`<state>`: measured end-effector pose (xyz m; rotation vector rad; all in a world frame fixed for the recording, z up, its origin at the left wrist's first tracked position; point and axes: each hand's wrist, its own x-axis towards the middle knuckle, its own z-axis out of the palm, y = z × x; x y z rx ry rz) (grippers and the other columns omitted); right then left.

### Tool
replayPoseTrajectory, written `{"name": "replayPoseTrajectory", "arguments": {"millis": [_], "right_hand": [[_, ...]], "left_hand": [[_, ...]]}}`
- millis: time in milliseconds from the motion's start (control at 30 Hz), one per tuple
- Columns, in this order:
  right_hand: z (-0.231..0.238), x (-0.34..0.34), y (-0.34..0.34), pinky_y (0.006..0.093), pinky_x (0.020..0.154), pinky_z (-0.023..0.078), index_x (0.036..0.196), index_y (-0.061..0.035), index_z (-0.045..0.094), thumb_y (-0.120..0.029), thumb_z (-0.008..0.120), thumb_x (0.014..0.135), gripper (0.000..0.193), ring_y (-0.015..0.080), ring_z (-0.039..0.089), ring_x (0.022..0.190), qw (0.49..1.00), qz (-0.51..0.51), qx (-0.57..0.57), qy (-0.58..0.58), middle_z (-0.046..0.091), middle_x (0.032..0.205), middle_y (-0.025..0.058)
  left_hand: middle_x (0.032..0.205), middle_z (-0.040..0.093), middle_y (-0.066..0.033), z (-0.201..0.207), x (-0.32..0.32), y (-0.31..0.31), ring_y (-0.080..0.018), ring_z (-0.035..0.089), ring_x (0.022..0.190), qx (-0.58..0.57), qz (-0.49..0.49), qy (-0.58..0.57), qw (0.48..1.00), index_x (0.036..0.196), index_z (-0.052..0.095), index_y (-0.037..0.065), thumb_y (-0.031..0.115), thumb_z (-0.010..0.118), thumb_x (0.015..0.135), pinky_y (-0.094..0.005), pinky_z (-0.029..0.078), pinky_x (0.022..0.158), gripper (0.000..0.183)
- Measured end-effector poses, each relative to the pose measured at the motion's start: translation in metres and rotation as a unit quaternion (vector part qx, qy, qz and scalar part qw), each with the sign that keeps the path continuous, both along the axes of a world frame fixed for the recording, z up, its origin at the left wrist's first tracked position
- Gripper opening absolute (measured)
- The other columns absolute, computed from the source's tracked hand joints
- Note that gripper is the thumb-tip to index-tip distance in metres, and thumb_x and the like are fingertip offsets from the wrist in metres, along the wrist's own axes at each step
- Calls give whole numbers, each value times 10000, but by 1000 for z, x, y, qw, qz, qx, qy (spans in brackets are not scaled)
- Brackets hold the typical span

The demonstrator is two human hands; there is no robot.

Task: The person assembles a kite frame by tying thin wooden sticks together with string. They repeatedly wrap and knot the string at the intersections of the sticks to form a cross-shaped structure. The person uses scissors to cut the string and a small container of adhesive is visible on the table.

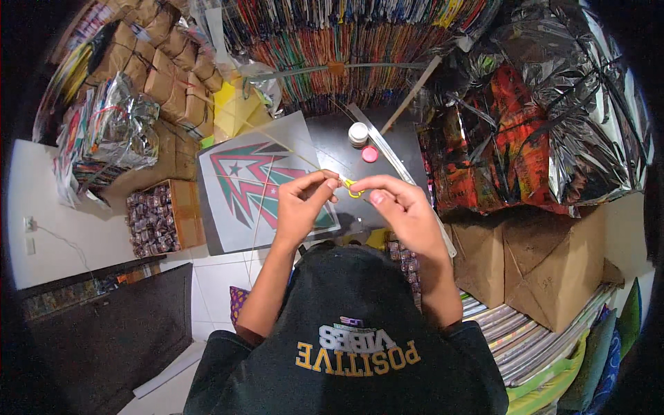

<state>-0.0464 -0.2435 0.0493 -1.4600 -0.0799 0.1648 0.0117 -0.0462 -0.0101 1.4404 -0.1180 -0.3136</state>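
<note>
Over the dark table point(370, 176), my left hand point(301, 206) is closed, thumb against forefinger. It pinches the end of a thin, pale stick point(290, 150) that slants away to the upper left. Close beside those fingertips, my right hand point(409, 213) grips small yellow-handled scissors point(355, 189); their blades are mostly hidden by the fingers. Below and left of my left hand lies a translucent kite sheet point(232, 173) with red, green and black pointed shapes and a star. Another slim stick point(261, 200) crosses the sheet.
A white jar point(358, 134) and a pink-red lid point(370, 153) stand beyond my hands, beside long pale strips point(394, 160). Stacked colourful sheets point(332, 59) line the back. Brown paper bundles point(166, 76) sit left, and shiny wrapped packs point(515, 131) with cardboard boxes point(532, 263) stand right.
</note>
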Motion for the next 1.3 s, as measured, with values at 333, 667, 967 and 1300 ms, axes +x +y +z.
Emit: {"name": "replayPoseTrajectory", "arguments": {"millis": [333, 667, 967, 1300], "right_hand": [[-17, -14, -12, 335, 706, 474, 1054, -55, 718, -173, 573, 973, 204, 157, 611, 760, 973, 133, -190, -2, 650, 796, 99], [-67, 0, 23, 363, 1143, 329, 1477, 29, 381, -131, 607, 948, 598, 246, 459, 1363, 991, -63, -58, -98, 507, 1436, 203], [-64, 4, 34, 194, 750, 447, 1267, 25, 558, -82, 567, 1009, 280, 31, 553, 908, 987, -118, 112, 6, 636, 1109, 37], [-59, 13, 35, 178, 524, 317, 1123, 23, 661, -154, 588, 1017, 219, -3, 438, 614, 962, -241, 132, -2, 577, 749, -47]], "left_hand": [[998, 703, -108, 1, 5, 6, -169, 668, 840, -149, 65, 40, 986, 1045, 702, -47, 65, 684, 922, -306, 544, 789, 167], [1002, 717, -98, 11, -5, -9, -163, 674, 914, -126, 25, 20, 992, 1007, 722, -41, 35, 691, 906, -308, 527, 868, 131], [1011, 734, -102, 11, -3, -16, -138, 670, 943, -104, 38, 27, 994, 1020, 734, -38, 45, 704, 907, -274, 514, 873, 144], [991, 736, -66, 18, 19, -26, -99, 647, 892, -40, -12, -13, 999, 1037, 738, -7, 93, 722, 900, -257, 496, 797, 171]]}}
